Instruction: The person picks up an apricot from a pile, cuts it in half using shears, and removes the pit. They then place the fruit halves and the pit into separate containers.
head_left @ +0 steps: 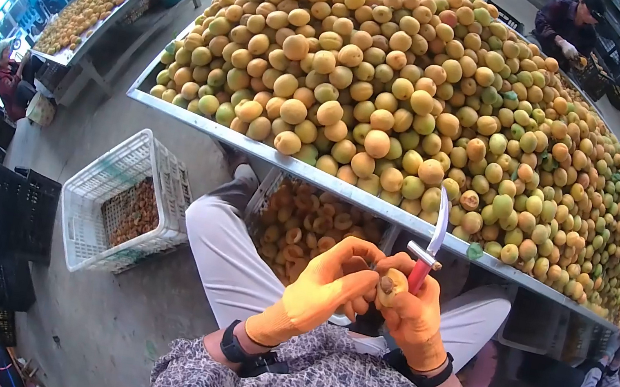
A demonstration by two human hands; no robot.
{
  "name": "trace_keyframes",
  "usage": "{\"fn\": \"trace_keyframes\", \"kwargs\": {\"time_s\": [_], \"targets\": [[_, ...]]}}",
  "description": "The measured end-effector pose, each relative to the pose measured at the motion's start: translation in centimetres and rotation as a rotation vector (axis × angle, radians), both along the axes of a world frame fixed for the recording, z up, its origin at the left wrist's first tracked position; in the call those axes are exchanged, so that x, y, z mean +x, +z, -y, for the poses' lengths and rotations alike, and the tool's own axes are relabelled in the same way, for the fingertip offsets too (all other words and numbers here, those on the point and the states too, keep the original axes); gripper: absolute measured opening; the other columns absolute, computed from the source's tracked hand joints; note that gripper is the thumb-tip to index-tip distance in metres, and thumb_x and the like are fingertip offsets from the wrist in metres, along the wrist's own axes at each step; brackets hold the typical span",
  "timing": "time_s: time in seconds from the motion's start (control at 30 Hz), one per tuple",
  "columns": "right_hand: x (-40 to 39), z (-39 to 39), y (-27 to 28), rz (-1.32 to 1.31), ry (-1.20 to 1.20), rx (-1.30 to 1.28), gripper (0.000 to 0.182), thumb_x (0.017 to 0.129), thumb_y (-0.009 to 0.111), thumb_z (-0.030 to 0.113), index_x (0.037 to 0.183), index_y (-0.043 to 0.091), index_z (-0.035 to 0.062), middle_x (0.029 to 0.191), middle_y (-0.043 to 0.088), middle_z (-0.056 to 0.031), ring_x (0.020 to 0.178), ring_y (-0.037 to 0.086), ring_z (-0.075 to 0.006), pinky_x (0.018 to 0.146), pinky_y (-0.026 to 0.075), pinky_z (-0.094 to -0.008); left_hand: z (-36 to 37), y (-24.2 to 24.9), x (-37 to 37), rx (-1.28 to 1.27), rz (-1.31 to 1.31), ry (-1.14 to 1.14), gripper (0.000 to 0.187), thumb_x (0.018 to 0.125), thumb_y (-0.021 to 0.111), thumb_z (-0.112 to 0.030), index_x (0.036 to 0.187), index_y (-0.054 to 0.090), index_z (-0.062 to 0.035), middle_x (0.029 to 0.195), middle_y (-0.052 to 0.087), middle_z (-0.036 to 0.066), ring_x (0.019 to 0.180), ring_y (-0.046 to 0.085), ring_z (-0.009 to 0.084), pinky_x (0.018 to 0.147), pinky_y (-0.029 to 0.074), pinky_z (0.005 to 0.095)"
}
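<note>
Fingers of the right hand [419,329], in an orange glove, are closed around a red-handled knife [418,275] and a fruit [392,286], the curved blade standing upward. The left hand [326,288], gloved too, has its fingers bent and drawn close together beside the fruit; whether they pinch it or some small bit cannot be told. A brown patch shows on the fruit, perhaps its pit, so this one looks partly worked, its flesh not yet in a crate.

Just beyond the hands, between the knees and partly under the table edge, a crate holds many opened fruit pieces [309,222], a fair amount already cut. To the left on the floor, a white crate [175,199] has small reddish-brown pieces [134,214], likely pits, lying low inside it.

Past these, the metal-edged table [251,149] bears a broad, high heap of whole fruit [363,79], yellow to green, with a few leaves among them. Far more looks uncut than cut, so the work seems well short of finished. Across the heap, another person [559,26] bends over the fruit.
</note>
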State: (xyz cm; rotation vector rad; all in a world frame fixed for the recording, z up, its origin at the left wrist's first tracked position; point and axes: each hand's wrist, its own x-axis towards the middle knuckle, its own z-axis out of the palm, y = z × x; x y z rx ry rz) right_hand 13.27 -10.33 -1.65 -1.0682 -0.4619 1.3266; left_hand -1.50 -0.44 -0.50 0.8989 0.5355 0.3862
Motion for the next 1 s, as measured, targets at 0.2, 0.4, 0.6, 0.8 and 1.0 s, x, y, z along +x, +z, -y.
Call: {"fn": "trace_keyframes", "kwargs": {"time_s": [0.2,0.4,0.6,0.8,1.0], "targets": [[0.1,0.5,-0.7,0.084,0.038,0.025,0.036,0.073,0.067,0.005,0.107,0.063,-0.0055,0.072,0.053,0.0031,0.048,0.043,-0.0038,0.047,0.032,-0.0190,0.4,-1.1,0.6,-0.045,-0.011,-0.044,0.027,0.090,0.061,-0.013,0.111,0.049,-0.0010,0.087,0.061,0.010,0.067,0.061,0.0142,0.053,0.051,0.0251],[0.2,0.6,-0.7,0.231,-0.006,0.029,0.034,0.074,0.070,0.005,0.107,0.065,-0.0029,0.066,0.053,0.0036,0.048,0.044,-0.0030,0.046,0.033,-0.0176,0.7,-1.7,0.9,-0.197,-0.005,-0.072,0.030,0.088,0.062,-0.012,0.111,0.047,-0.0017,0.089,0.060,0.010,0.069,0.064,0.0168,0.055,0.056,0.0303],[1.2,1.2,-1.4,0.433,0.137,-0.030,0.036,0.074,0.076,0.005,0.109,0.066,-0.0024,0.086,0.051,-0.0001,0.070,0.052,-0.0077,0.060,0.041,-0.0223,0.2,-3.5,1.6,-0.269,-0.063,-0.115,0.027,0.086,0.052,-0.008,0.112,0.047,-0.0024,0.098,0.059,0.010,0.079,0.065,0.0194,0.061,0.059,0.0349],[1.5,1.5,-2.1,0.206,0.093,-0.147,0.023,0.080,0.075,0.008,0.096,0.060,0.0009,0.082,0.049,0.0021,0.072,0.051,-0.0085,0.065,0.046,-0.0245,1.4,-5.8,2.4,-0.285,-0.037,-0.074,0.025,0.082,0.055,-0.003,0.107,0.050,-0.0060,0.089,0.057,0.005,0.070,0.058,0.0133,0.054,0.048,0.0245],[1.4,2.0,-3.6,0.329,0.035,0.087,0.030,0.084,0.074,0.015,0.107,0.059,0.0025,0.085,0.054,0.0011,0.071,0.049,-0.0052,0.062,0.043,-0.0211,1.7,-4.9,3.2,-0.264,-0.122,0.183,0.023,0.076,0.048,0.006,0.095,0.053,-0.0060,0.081,0.055,0.004,0.063,0.052,0.0120,0.053,0.041,0.0232]]}}
